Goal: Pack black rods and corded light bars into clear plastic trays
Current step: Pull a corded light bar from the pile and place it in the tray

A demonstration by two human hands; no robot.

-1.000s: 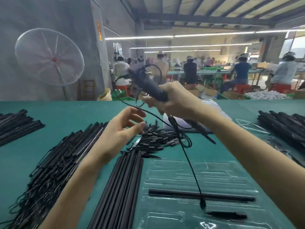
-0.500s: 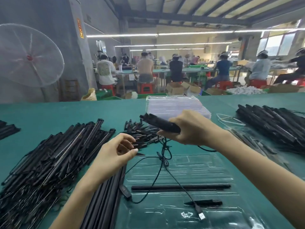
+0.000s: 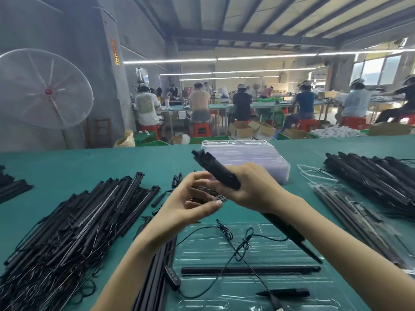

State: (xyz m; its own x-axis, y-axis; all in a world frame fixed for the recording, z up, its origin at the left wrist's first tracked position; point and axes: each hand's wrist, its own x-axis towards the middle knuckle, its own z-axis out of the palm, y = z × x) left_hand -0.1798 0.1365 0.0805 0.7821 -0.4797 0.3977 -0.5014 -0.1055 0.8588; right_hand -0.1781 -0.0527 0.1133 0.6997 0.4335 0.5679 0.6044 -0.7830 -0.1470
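**Light bar held above the tray, cord trailing down**

Leftmost, a short stack of black rods point(image 3: 13, 187) is cut off by the frame edge. Beside it, a large heap of corded light bars point(image 3: 74, 227) is spread diagonally over the green table point(image 3: 67, 162), with tangled cords spilling toward the near-left corner. A bare strip of table is seen between that heap and a row of black rods point(image 3: 155, 286) laid parallel just left of the clear tray point(image 3: 224, 248), touching its left edge.

The left hand point(image 3: 190, 207) is raised over the tray's far-left corner, its fingers loosely curled and parted; whether anything is pinched cannot be told. The right hand point(image 3: 251, 187) is closed around a light bar point(image 3: 215, 171), which is held tilted, its upper end pointing up and away to the left, its lower end reaching down past the wrist over the tray's right part. A thin cord point(image 3: 226, 265) is draped in loops across the tray, an inline switch point(image 3: 171, 276) lying at the tray's left rim.

Within the tray, one long rod point(image 3: 247, 270) is seated crosswise, and a short black piece point(image 3: 285, 293) lies nearer, by the cord's plug end.

Behind the hands, a stack of empty trays point(image 3: 258, 158) is set near the table's far edge. Open table is seen right of it, then packed trays point(image 3: 350, 209) and another pile of bars point(image 3: 377, 176) running off the right edge.
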